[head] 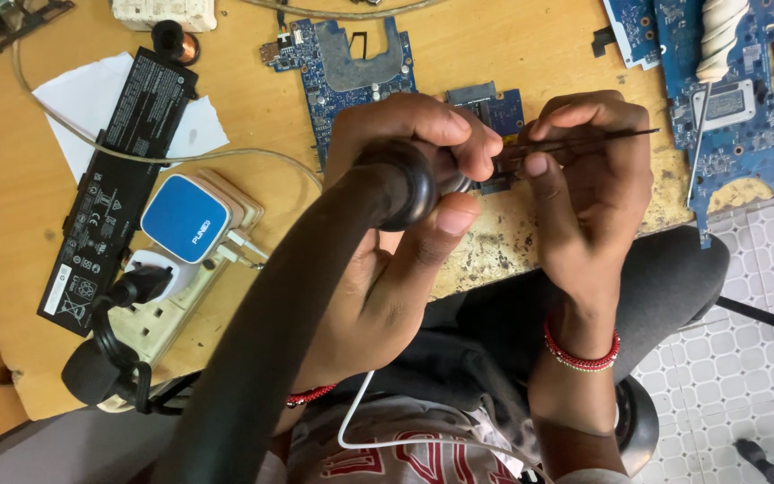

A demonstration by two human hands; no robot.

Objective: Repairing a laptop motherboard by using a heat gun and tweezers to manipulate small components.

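Head view: both hands (494, 179) hold tweezers (584, 142) over small board (494, 112).

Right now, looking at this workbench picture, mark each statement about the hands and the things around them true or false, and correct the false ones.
1. The left hand grips a thick black tool handle. True.
2. The right hand holds a spoon. False: it holds thin black tweezers.
3. A long black battery pack lies on the table. True.
4. The circuit boards are red. False: they are blue.
5. A blue-faced charger sits in a power strip. True.
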